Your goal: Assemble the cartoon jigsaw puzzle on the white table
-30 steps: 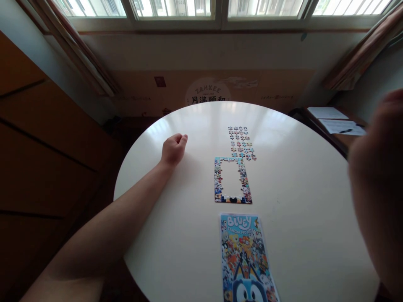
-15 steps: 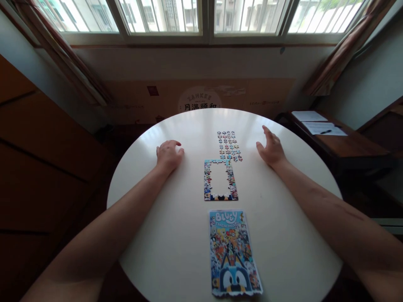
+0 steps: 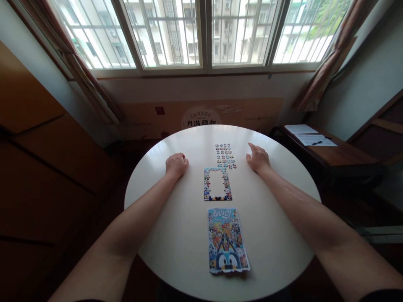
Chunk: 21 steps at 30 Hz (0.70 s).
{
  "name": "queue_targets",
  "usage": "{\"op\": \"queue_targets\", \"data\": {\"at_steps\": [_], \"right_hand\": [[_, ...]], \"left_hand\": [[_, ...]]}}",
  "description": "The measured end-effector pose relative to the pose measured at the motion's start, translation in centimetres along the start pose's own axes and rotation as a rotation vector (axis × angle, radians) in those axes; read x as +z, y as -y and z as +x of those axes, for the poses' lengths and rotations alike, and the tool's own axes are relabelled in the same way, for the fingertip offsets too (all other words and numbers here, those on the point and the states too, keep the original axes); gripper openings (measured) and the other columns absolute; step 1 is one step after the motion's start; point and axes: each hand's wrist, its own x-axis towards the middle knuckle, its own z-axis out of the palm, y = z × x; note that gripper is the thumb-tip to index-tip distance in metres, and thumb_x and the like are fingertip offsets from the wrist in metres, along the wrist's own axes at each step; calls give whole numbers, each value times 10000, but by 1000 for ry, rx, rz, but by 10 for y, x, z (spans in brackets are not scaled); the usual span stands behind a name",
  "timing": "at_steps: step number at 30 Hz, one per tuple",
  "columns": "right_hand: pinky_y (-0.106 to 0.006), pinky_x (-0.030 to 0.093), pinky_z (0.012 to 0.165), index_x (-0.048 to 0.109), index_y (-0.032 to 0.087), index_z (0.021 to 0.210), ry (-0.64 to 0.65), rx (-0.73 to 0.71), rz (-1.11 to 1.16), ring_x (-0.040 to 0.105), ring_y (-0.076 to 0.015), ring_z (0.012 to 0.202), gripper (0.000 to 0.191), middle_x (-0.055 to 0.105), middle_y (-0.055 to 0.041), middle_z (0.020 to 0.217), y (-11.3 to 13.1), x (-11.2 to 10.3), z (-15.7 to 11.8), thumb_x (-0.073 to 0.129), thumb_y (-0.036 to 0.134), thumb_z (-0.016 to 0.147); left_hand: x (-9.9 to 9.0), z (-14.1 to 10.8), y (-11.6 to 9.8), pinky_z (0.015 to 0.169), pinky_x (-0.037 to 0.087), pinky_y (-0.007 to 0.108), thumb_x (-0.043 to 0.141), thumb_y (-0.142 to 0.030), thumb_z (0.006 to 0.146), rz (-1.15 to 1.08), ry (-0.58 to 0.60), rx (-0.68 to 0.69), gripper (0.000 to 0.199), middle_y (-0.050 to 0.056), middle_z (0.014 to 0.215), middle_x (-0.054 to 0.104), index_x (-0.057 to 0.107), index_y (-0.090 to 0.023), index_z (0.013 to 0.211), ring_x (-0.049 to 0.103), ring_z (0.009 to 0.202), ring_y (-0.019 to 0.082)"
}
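Observation:
My left hand [image 3: 176, 165] rests on the white round table, left of the puzzle; its fingers curl loosely, the thumb stands apart from them, and nothing shows in it. On the other side, my right hand [image 3: 258, 158] lies with thumb and forefinger spread, holding nothing. Between the hands, nearer the right one, loose jigsaw pieces [image 3: 224, 155] are laid out in rows. Just below them sits a joined jigsaw border [image 3: 229, 193], a rectangle with a bare middle. Closer to me is a colourful picture sheet [image 3: 225, 239] headed "BLUEY", its bottom edge ragged.
The round table [image 3: 176, 235] has a curved edge all around. To the right, a dark wooden side table [image 3: 346, 155] carries papers [image 3: 302, 129] and a pen [image 3: 317, 143]. A wooden cabinet [image 3: 47, 167] stands at left, and barred windows [image 3: 170, 37] are ahead.
The view has tilted up and drawn back, so the table looks smaller and more window shows. Both hands remain resting on the table; the puzzle pieces keep their layout.

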Motion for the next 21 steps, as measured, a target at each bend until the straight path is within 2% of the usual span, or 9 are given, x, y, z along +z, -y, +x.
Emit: {"op": "queue_targets", "data": {"at_steps": [6, 11, 17, 21], "right_hand": [[-452, 408, 1058, 422, 157, 1504, 83, 115, -42, 534, -332, 1240, 603, 576, -173, 1393, -4, 5, 9, 489, 313, 925], [-457, 373, 1109, 415, 168, 1514, 161, 183, -77, 514, -328, 1297, 603, 549, -171, 1434, -11, 11, 19, 439, 371, 947], [-609, 230, 1175, 446, 188, 1506, 218, 245, -88, 344, -395, 1457, 593, 420, -180, 1562, -16, 24, 35, 369, 434, 973], [-673, 208, 1165, 460, 180, 1499, 202, 241, -49, 331, -426, 1465, 604, 406, -193, 1574, -17, 26, 40, 406, 442, 958]], "left_hand": [[0, 1, -6, 941, 441, 429, 453, -329, 924, 78, 23, -26, 309, 150, 1182, 672, 656, -195, 1116, 595, 1104, 321], [3, 17, -11, 878, 449, 439, 425, -334, 931, 132, 36, -43, 321, 171, 1215, 630, 639, -197, 1128, 537, 1150, 350], [11, 41, -8, 875, 432, 455, 437, -334, 918, 169, 49, -32, 311, 184, 1203, 640, 628, -186, 1113, 522, 1169, 369], [11, 46, -6, 866, 430, 450, 431, -308, 911, 182, 61, 9, 283, 162, 1131, 689, 629, -189, 1075, 595, 1074, 343]]}}
